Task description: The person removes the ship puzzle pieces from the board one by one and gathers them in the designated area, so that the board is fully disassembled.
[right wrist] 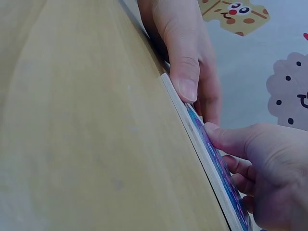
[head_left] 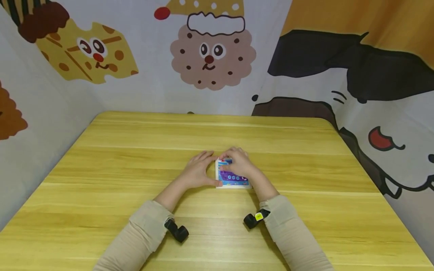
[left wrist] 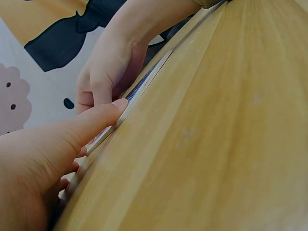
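Note:
A small flat board [head_left: 234,187] with a white rim and a blue and purple picture lies on the wooden table. My left hand [head_left: 198,171] is at its left side. The left thumb [left wrist: 115,108] rests on the rim near the front corner, and the other fingers reach along to the back corner. Over the picture's upper left bends my right hand [head_left: 240,163], its thumb [right wrist: 221,137] and bent fingers close to the surface. Whether these fingers pinch a piece is hidden. In the right wrist view the board's picture [right wrist: 219,168] shows edge-on.
The wooden table [head_left: 135,143] spreads around the board on all sides. A curtain [head_left: 145,94] with cartoon figures hangs behind it. Black wrist cameras sit on the left sleeve [head_left: 149,222] and the right sleeve [head_left: 285,214], low over the tabletop.

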The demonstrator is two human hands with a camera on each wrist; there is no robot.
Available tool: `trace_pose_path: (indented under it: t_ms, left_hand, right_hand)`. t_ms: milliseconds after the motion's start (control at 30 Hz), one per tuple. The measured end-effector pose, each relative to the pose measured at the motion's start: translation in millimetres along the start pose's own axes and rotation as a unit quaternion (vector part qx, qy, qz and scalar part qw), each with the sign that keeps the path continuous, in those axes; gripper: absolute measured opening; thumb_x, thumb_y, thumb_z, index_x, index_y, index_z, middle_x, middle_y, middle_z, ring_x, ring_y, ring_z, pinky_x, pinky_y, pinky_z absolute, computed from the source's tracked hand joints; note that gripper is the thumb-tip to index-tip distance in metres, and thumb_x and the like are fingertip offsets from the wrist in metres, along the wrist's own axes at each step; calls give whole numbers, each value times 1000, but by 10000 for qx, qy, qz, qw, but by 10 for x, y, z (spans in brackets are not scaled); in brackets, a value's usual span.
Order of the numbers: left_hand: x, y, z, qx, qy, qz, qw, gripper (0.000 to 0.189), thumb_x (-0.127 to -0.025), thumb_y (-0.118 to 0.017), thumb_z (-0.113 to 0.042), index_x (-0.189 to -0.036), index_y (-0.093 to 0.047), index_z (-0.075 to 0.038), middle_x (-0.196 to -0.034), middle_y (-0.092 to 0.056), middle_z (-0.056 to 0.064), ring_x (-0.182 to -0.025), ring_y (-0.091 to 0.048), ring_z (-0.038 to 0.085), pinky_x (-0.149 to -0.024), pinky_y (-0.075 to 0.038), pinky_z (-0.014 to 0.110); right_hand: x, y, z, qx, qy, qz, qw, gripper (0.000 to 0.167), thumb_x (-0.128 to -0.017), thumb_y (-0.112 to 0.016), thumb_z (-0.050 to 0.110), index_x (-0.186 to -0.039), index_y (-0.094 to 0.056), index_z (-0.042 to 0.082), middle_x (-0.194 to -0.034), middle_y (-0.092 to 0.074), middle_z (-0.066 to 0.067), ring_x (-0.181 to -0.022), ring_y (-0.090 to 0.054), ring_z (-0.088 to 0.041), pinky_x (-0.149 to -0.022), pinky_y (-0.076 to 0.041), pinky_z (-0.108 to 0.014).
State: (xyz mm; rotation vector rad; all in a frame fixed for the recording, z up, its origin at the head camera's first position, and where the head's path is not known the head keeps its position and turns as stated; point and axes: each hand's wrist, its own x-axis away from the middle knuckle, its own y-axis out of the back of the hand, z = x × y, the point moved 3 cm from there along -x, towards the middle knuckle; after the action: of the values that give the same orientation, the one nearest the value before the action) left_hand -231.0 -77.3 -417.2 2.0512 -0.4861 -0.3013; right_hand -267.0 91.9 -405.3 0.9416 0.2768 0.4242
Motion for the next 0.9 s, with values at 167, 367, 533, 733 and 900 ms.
trace_pose_path:
  t_ms: [167, 367, 533, 733, 900]
  left_hand:
    - [0, 0, 0, 23, -41, -28, 10000, 102, -67, -73, -66, -148, -38, -13, -157, -21, 8, -144, -10, 31, -113, -7, 53]
    - [-9, -6, 13, -6, -12, -23, 10000, 103, -67, -73, -67, -148, -38, -15, -157, -20, 7, -144, -9, 30, -113, -6, 52]
    - [-1, -4, 12, 53, -11, -32, 10000, 102, -67, -73, -67, -147, -39, -14, -157, -21, 8, -144, -10, 31, -113, -7, 53]
    - [3, 4, 10, 71, 17, -18, 10000, 102, -67, -74, -67, -147, -39, -15, -157, -21, 8, -144, -10, 30, -113, -6, 53]
    - [-1, 4, 13, 58, 34, 15, 10000, 102, -67, -74, -67, -147, -39, -15, -157, -20, 7, -144, -9, 30, -113, -6, 52]
  right_hand:
    - [7, -7, 11, -53, 10, 16, 10000, 30, -85, -74, 24, -111, -69, 10, -112, -57, -6, -108, -46, -27, -97, -28, -46]
    - [7, -22, 18, -129, 3, -44, 9999, 28, -85, -74, 22, -109, -68, 10, -112, -57, -6, -110, -44, -27, -99, -28, -46]
    - [15, -35, 21, -219, -63, -122, 9997, 26, -84, -74, 19, -108, -69, 10, -114, -55, -7, -111, -42, -27, -99, -28, -46]
    - [33, -34, 29, -278, -79, -217, 9993, 25, -84, -75, 19, -107, -69, 11, -111, -57, -6, -107, -43, -26, -97, -30, -46]
    - [40, -27, 46, -259, -64, -193, 9995, 25, -84, -75, 18, -107, -68, 10, -101, -59, -3, -99, -47, -23, -95, -32, -44]
